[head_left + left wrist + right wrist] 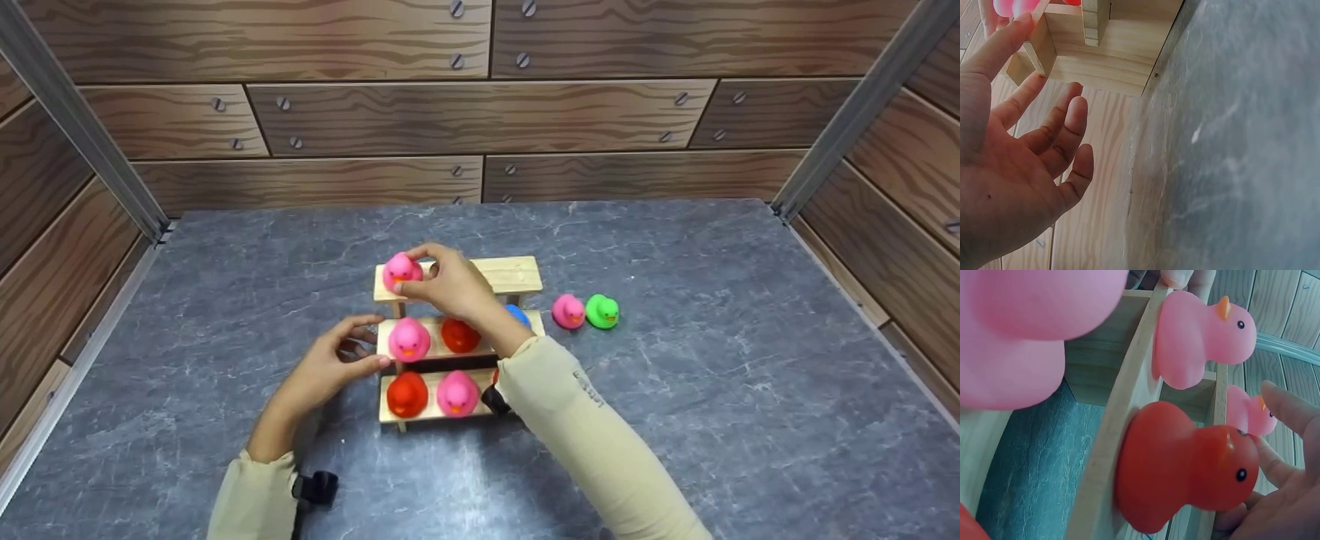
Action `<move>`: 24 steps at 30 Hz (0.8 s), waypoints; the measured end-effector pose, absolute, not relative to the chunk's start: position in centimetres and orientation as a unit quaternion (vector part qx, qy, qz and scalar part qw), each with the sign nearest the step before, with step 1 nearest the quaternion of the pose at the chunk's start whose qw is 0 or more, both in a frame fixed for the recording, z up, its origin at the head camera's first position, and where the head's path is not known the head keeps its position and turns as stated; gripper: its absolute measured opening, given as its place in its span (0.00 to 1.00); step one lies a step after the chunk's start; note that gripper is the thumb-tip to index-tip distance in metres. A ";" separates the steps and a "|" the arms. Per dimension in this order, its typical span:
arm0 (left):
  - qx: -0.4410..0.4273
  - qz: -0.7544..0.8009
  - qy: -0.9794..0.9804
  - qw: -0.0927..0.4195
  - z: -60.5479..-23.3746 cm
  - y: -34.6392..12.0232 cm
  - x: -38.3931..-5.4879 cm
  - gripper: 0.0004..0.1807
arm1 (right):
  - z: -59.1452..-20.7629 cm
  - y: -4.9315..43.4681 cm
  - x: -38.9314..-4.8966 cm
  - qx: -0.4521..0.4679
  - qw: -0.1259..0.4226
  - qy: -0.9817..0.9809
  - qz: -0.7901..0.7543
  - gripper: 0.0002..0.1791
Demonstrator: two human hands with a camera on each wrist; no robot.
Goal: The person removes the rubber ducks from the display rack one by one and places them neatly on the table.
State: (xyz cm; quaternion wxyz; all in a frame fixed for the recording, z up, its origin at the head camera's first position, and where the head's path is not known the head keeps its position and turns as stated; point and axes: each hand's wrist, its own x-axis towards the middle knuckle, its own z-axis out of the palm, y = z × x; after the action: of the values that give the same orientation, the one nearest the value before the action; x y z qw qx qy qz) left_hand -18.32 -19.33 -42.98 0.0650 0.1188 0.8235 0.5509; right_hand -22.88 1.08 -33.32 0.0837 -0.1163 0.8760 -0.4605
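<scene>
A pink duck [399, 268] is at the left end of the wooden shelf [510, 275], up top. The right hand [456, 286] pinches it. The left hand [322, 373], fingers loosely spread, touches the shelf's left side. A green duck [602, 311] sits right of the shelf.

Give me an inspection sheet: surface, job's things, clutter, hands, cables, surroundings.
Surface: grey marbled tabletop.
Job's things: three-tier wooden rack with top pink duck, middle pink duck, middle red duck, mostly hidden blue item, bottom red duck, bottom pink duck; loose pink duck and green duck stand right of it.
Clutter: nothing seen.
Hands: right hand pinches the top pink duck at the top tier's left end; left hand touches the middle tier's left end.
Cables: nothing seen.
Surroundings: wood-patterned panels, grey metal corner posts.
</scene>
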 end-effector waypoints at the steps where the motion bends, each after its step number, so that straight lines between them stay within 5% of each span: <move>1: 0.118 0.551 0.824 0.065 -43.0 -19.3 -18.3 0.30 | -33.3 1.1 -22.9 -0.115 0.081 0.880 -0.454 0.24; 24: 0.119 0.544 0.829 0.061 -42.9 -19.3 -18.3 0.30 | -32.6 3.4 -23.1 -0.116 0.102 0.841 -0.519 0.23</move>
State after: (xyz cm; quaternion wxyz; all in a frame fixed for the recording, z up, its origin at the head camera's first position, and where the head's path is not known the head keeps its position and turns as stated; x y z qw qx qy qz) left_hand -18.34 -19.25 -42.94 0.0615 0.1192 0.8286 0.5435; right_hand -23.09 3.35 -32.61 0.1016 -0.1157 0.8406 -0.5193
